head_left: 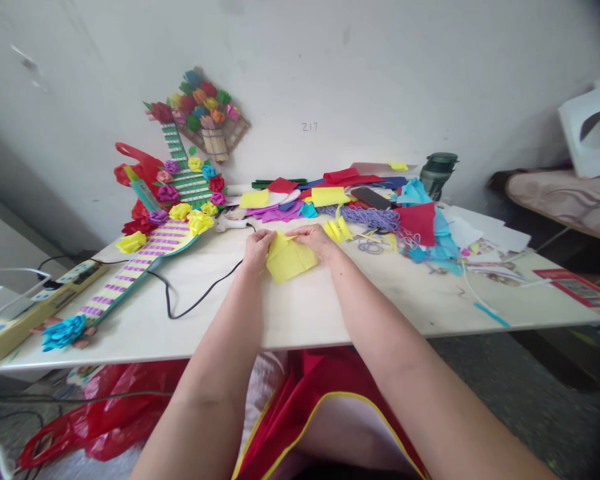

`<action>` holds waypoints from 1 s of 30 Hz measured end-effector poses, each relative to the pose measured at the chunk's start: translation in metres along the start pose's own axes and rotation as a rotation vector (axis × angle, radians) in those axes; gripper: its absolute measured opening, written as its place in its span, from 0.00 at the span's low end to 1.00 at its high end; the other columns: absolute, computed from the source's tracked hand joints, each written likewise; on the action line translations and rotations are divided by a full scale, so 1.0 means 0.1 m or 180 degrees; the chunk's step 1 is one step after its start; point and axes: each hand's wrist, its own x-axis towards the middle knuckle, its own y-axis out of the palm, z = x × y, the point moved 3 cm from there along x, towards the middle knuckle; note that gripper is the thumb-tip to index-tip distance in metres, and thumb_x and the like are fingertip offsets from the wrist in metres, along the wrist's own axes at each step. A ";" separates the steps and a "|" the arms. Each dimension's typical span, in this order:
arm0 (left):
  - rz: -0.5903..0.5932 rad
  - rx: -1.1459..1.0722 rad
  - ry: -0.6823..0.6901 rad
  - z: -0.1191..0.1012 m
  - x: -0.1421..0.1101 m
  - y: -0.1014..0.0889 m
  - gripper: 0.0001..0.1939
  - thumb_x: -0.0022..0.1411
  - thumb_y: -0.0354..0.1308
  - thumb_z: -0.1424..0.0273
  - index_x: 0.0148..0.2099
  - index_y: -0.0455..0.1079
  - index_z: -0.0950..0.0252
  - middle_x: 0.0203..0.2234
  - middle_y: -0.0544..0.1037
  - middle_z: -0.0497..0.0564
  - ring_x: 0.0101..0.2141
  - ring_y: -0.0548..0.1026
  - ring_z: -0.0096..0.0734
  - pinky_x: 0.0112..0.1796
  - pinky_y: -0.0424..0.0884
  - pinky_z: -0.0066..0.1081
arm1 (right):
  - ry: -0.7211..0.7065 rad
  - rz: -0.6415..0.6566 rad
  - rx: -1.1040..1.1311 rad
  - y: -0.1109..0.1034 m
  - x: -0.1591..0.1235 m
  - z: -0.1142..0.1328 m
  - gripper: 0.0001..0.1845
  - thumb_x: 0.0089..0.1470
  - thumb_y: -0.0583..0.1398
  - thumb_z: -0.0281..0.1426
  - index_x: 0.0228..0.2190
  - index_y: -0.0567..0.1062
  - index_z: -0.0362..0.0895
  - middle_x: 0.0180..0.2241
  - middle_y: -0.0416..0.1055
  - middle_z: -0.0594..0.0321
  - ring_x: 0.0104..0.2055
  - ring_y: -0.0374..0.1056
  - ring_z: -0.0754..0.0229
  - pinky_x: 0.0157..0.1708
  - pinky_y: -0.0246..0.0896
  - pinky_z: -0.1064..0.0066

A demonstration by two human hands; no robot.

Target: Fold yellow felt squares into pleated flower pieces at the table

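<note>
Your left hand and right hand pinch the yellow sheet by its far edge, over the surface. It looks light, soft and easily torn, so its edges seem best held in a gentle pinch.

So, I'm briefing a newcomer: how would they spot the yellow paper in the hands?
Find the white table against the wall. Near its middle, between the left hand and right hand, is the yellow paper. Unlike the yellow pieces lying farther back, it is pinched by both hands at its top.
</note>
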 end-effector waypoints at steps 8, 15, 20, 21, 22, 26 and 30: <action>0.0075 -0.0035 -0.0025 0.00 0.00 0.00 0.10 0.43 0.60 0.65 0.23 0.66 0.66 0.12 0.61 0.42 0.16 0.57 0.20 0.19 0.52 0.24 | -0.0183 0.0042 -0.0403 -0.02 0.03 -0.02 0.11 0.41 0.60 0.21 0.25 0.81 0.45 0.31 0.78 0.63 0.37 0.72 0.61 0.45 0.65 0.66; 0.0193 -0.0127 -0.0133 0.08 0.04 -0.01 0.11 0.43 0.60 0.63 0.24 0.65 0.65 0.13 0.60 0.42 0.16 0.57 0.20 0.19 0.51 0.24 | -0.0236 0.0018 -0.0632 -0.02 0.02 0.00 0.12 0.40 0.59 0.21 0.24 0.81 0.45 0.29 0.78 0.63 0.38 0.72 0.59 0.45 0.65 0.65; 0.0236 -0.0354 -0.0162 0.13 0.07 -0.02 0.14 0.46 0.59 0.62 0.21 0.59 0.64 0.13 0.59 0.42 0.16 0.59 0.20 0.19 0.53 0.24 | -0.0332 -0.0011 -0.0788 -0.02 0.03 0.00 0.13 0.40 0.60 0.20 0.24 0.81 0.46 0.30 0.79 0.63 0.39 0.73 0.58 0.46 0.65 0.63; 0.0244 -0.0382 -0.0155 0.12 0.07 -0.01 0.16 0.46 0.60 0.61 0.21 0.58 0.64 0.13 0.58 0.42 0.16 0.58 0.20 0.18 0.52 0.24 | -0.0355 -0.0018 -0.0818 -0.01 0.04 0.00 0.13 0.39 0.60 0.20 0.24 0.81 0.46 0.30 0.79 0.63 0.38 0.73 0.58 0.46 0.65 0.62; 0.0261 -0.0388 -0.0155 0.11 0.06 -0.01 0.17 0.46 0.61 0.60 0.20 0.58 0.64 0.13 0.58 0.42 0.15 0.57 0.19 0.18 0.51 0.24 | -0.0376 -0.0022 -0.0842 -0.01 0.04 0.00 0.13 0.39 0.60 0.20 0.24 0.81 0.46 0.30 0.79 0.63 0.38 0.73 0.57 0.46 0.65 0.62; 0.0300 -0.0238 -0.0232 0.08 0.02 0.00 0.17 0.43 0.65 0.59 0.22 0.64 0.66 0.13 0.63 0.43 0.15 0.59 0.19 0.18 0.53 0.24 | -0.0425 0.0013 -0.0925 -0.01 0.05 0.01 0.14 0.40 0.59 0.19 0.23 0.81 0.47 0.29 0.79 0.64 0.38 0.73 0.57 0.46 0.65 0.62; 0.0246 -0.0129 -0.0220 0.05 0.01 0.00 0.15 0.40 0.65 0.61 0.23 0.67 0.67 0.13 0.65 0.44 0.16 0.60 0.20 0.19 0.54 0.24 | -0.0414 0.0053 -0.0973 0.01 0.03 0.03 0.14 0.40 0.58 0.19 0.22 0.81 0.47 0.29 0.78 0.64 0.39 0.73 0.57 0.47 0.65 0.63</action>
